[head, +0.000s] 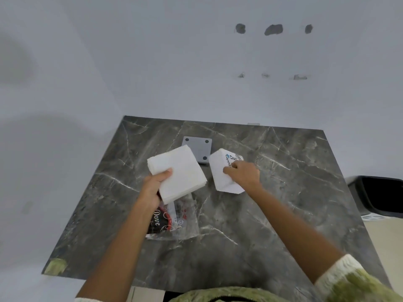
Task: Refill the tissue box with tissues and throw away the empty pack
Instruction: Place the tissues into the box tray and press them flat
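Note:
My left hand point(156, 185) grips a thick stack of white tissues point(180, 171) by its near-left corner and holds it just above the dark marble table point(272, 192). Under that hand lies the clear plastic pack point(174, 219) with red and black "Dove" print, flat on the table. My right hand point(245, 174) rests on a white tissue box point(222, 171) with blue lettering, its fingers curled on the box's top. The box sits tilted, right of the tissue stack.
A grey square plate point(200, 147) with dark corner dots lies on the table behind the stack and the box. A black bin point(379, 195) stands on the floor off the table's right edge. A white wall rises behind the table.

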